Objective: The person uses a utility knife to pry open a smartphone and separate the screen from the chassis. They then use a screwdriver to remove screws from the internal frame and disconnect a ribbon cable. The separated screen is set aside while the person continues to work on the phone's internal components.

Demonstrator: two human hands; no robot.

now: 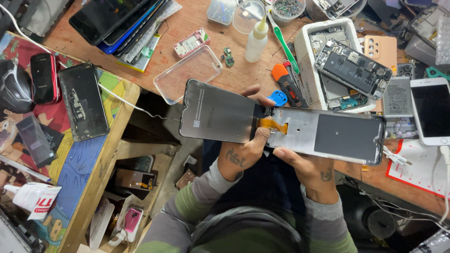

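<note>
My left hand (246, 152) grips the right edge of a dark grey display panel (215, 112), fingers curled over its top and thumb by the connector. My right hand (307, 166) supports from below a silver phone frame (337, 136) that has a dark rectangular patch. A short orange flex cable (272, 124) bridges the gap between panel and frame. Both parts are held side by side above the front edge of the wooden workbench (187, 28).
Behind the hands lie a clear phone case (187, 75), a white squeeze bottle (256, 42), an orange-handled tool (283, 79), a blue pick (279, 97) and a white tray (304, 47) holding an opened phone (351, 68). A white phone (433, 110) lies right; a black phone (83, 100) left.
</note>
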